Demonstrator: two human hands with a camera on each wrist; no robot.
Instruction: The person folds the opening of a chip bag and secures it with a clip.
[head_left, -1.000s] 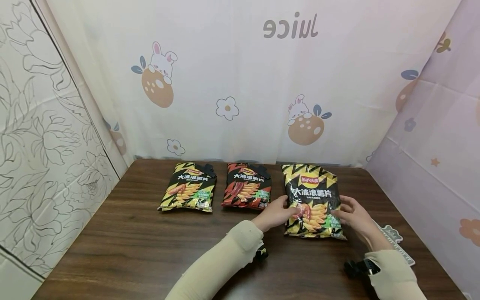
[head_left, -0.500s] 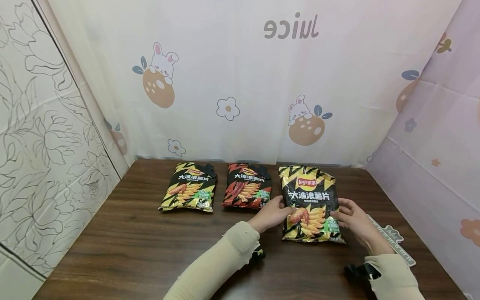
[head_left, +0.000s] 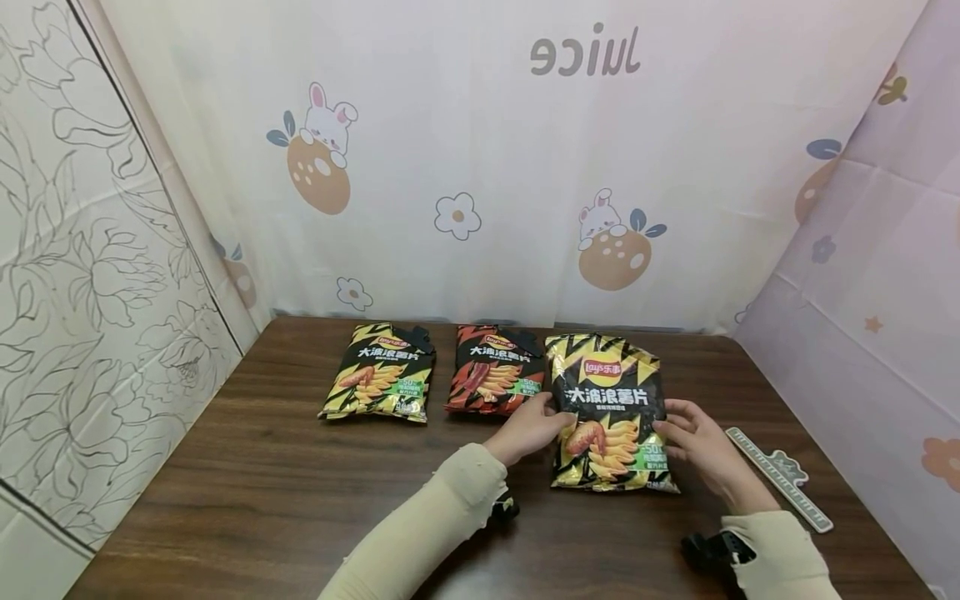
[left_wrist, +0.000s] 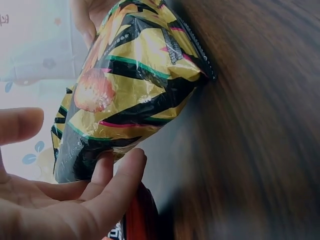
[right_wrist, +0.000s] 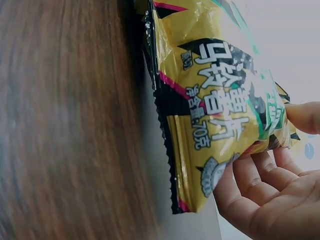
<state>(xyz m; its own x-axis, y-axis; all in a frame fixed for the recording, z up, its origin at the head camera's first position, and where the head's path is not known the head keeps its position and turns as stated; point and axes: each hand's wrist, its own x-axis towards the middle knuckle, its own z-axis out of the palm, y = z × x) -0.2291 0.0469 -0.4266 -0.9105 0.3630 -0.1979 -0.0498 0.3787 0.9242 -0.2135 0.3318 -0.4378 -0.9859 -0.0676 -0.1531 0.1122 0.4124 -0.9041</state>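
A yellow-and-black bag of potato chips (head_left: 607,392) is held between both hands, raised off the table at least at its bottom edge. On its left side my left hand (head_left: 527,429) grips it, the thumb near the front and the fingers at the side and back. From the other side my right hand (head_left: 705,446) holds it, with fingers (right_wrist: 255,182) curled behind and the thumb at the front edge. In the left wrist view, the bag (left_wrist: 135,80) bulges above the fingertips (left_wrist: 132,160).
A red-and-black chip bag (head_left: 491,371) lies just left of the held one, and another yellow-and-black bag (head_left: 382,375) lies farther left. Each carries a black clip at its top right corner. A pale ruler (head_left: 783,479) lies right of my right hand on the wooden table (head_left: 247,500).
Both hands have moved the yellow-and-black bag of potato chips left and a little toward me. More of the ruler shows beside the right arm. The other two bags stay in place.
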